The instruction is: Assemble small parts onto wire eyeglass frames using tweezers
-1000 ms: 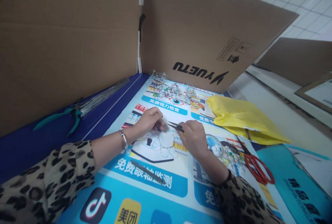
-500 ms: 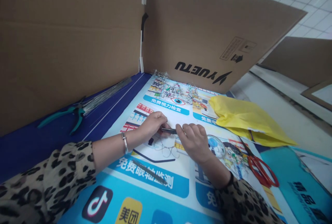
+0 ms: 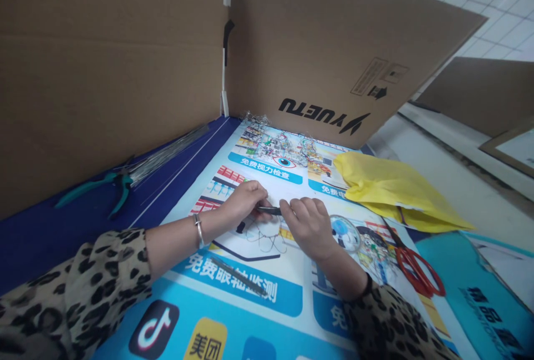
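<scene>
Over the printed sheet (image 3: 287, 271), my left hand (image 3: 246, 204) pinches thin wire (image 3: 267, 240), whose loose loops hang below the fingers. My right hand (image 3: 308, 226) is closed around a slim dark metal tool (image 3: 270, 211), probably pliers; its handles are hidden in the palm. The tool's tip reaches the left fingertips, and what lies between them is too small to make out. Just below the hands, a narrow dark strip of fine strands (image 3: 237, 276) lies on the sheet.
Teal-handled pliers (image 3: 119, 182) and a bundle of straight wires (image 3: 167, 154) lie at left. Tangled wire pieces (image 3: 306, 148) sit at the back. A yellow bag (image 3: 392, 187), red-handled scissors (image 3: 417, 271) and a teal bag (image 3: 467, 287) are at right. Cardboard walls (image 3: 283, 43) stand behind.
The whole view has shifted slightly left. Both hands keep nearly the same grip and place, with the dark tool still between them.
</scene>
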`<state>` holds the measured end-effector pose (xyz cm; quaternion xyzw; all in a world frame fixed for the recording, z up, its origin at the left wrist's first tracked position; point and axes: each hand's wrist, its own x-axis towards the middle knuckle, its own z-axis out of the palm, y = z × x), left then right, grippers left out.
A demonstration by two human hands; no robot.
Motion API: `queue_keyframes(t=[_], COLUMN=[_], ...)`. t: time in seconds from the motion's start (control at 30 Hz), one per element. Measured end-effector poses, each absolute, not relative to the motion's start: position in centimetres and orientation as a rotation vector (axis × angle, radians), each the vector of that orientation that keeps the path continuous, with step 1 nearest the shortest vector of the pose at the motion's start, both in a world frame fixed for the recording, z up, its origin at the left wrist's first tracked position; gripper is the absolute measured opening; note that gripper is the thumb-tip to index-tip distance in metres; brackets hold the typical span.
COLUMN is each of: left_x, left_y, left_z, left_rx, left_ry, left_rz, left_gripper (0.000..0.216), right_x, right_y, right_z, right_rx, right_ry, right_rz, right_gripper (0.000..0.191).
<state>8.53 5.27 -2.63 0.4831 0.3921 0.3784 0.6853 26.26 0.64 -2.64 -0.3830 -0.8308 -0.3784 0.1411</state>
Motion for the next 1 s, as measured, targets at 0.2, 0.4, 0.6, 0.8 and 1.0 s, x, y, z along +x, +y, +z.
queue_keyframes(t=[0.2, 0.4, 0.6, 0.8, 1.0], left_x=[8.5, 8.5, 8.4, 7.7, 7.0], left_y=[5.3, 5.4, 5.7, 5.6, 5.7], left_z=[-2.7, -2.9, -3.2, -2.5, -2.6], left_rx=[1.102, 1.109, 1.228, 1.669, 2.166], left_ry=[0.866, 0.873, 0.906, 0.936, 0.862], left_rz=[0.859, 0.858, 0.9, 0.895, 0.821], left_gripper=[0.008, 0.008, 0.014, 0.013, 0.013], right_x=[26.2, 26.3, 26.2, 25.7, 25.2], right_y=[0.6, 0.6, 0.7, 0.3, -0.2], right_z=[-2.7, -2.7, -2.9, -2.6, -2.0], right_rx=[-1.101, -1.125, -1.212, -1.332, -1.553], right_ry=[-2.396, -2.416, -2.447, -2.498, -2.549], right_rz=[-1.086, -1.051, -0.958, -0.751, -0.393], right_gripper=[0.017, 0.016, 0.016, 0.012, 0.012])
